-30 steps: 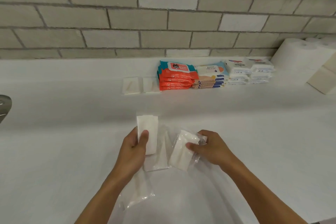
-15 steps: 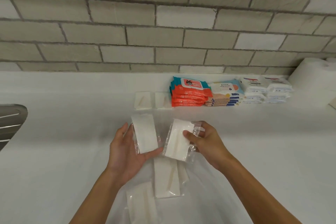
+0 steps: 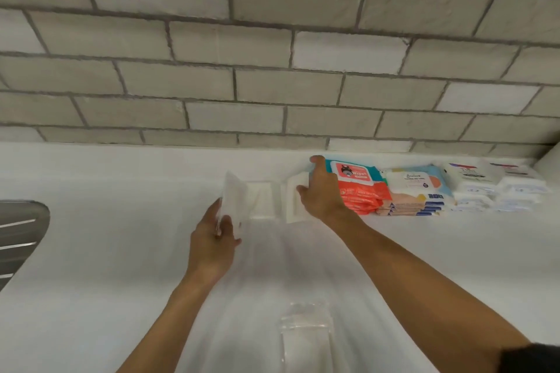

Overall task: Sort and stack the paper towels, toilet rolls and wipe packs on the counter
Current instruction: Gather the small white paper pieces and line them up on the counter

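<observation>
My left hand (image 3: 213, 247) grips a small clear-wrapped white tissue pack (image 3: 231, 200), tilted upright just left of a flat white pack (image 3: 263, 198) that lies by the back wall. My right hand (image 3: 319, 192) reaches further back and holds another white pack (image 3: 292, 200) against the pack below it, beside the orange-and-teal wipe stack (image 3: 357, 188). One more clear-wrapped pack (image 3: 304, 333) lies on the white counter (image 3: 106, 266) near me.
Right of the orange wipes sit a blue-and-peach wipe stack (image 3: 415, 191) and white tissue pack stacks (image 3: 497, 188). A white roll's edge (image 3: 550, 157) shows at far right. A metal sink edge (image 3: 18, 233) lies at the left. A brick wall backs the counter.
Both hands have carried their packs from the near counter toward the back wall. The right hand now sets its pack beside the orange wipes. The view has tilted up.
</observation>
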Demonstrator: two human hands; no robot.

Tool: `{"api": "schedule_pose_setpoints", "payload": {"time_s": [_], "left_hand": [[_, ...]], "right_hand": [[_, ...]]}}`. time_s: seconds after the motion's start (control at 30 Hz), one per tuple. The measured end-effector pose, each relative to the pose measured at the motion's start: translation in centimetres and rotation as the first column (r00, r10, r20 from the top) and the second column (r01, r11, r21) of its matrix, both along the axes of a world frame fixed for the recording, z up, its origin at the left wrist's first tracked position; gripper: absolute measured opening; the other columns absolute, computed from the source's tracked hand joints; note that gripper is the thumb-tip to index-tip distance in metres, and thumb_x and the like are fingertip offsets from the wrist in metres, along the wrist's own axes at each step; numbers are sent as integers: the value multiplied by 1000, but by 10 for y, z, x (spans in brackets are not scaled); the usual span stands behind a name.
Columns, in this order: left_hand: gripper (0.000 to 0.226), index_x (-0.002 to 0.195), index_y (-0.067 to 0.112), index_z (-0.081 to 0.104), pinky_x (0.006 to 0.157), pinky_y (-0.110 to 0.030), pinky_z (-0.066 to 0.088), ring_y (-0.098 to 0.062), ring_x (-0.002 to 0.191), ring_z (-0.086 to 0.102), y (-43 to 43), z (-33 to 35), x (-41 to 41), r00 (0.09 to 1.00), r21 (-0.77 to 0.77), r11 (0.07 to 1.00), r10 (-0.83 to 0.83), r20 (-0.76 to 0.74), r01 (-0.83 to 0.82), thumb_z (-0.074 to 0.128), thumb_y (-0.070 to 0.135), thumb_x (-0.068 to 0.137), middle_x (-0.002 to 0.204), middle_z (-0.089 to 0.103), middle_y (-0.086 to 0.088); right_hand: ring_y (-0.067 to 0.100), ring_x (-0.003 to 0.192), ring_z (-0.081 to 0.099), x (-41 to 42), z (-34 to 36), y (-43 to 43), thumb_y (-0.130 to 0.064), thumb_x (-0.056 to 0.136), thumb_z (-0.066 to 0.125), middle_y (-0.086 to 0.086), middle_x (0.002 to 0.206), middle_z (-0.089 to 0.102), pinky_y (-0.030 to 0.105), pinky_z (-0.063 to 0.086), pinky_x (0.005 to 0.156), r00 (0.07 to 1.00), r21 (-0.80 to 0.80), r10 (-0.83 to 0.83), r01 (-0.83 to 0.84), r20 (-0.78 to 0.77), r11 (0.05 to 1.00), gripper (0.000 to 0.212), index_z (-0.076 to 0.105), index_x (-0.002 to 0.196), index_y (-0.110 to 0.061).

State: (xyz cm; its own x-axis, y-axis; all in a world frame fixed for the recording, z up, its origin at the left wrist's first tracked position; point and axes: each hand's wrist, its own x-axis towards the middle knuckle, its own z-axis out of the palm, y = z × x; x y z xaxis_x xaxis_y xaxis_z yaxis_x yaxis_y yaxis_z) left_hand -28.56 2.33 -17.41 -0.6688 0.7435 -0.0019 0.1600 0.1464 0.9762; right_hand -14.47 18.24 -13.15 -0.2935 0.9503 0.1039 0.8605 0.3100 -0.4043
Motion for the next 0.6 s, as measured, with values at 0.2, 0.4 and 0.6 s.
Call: {"api": "schedule_pose_setpoints", "payload": {"time_s": [0.2, 0.4, 0.6], "left_hand": [[41, 137, 23, 54, 66, -36, 53, -31, 71, 67, 54, 7, -23, 623, -232, 968, -125, -772, -94, 49, 16, 97, 76, 71, -9], [35, 128, 21, 56, 64, -33, 43, -24, 111, 51, 98, -5, -8, 428, -510, 855, -427, -797, -97, 46, 19, 95, 110, 68, 2], [52, 119, 25, 57, 71, -34, 48, -21, 117, 48, 106, -17, 2, 530, -589, 807, -481, -698, -43, 46, 65, 88, 113, 66, 7]], "right_hand": [[33, 109, 54, -26, -13, 30, -8, 92, 54, 18, 123, 51, 34, 46, 90, 984, -59, 168, -165, 54, 985, 38, 45, 128, -8], [36, 114, 49, -36, -28, 34, -10, 95, 50, 19, 128, 42, 37, 43, 90, 976, -72, 170, -161, 136, 984, 30, 43, 124, -7], [37, 114, 50, -37, -32, 31, -10, 91, 55, 21, 130, 40, 40, 45, 91, 964, 24, 184, -192, 192, 981, 36, 45, 126, -6]]}}
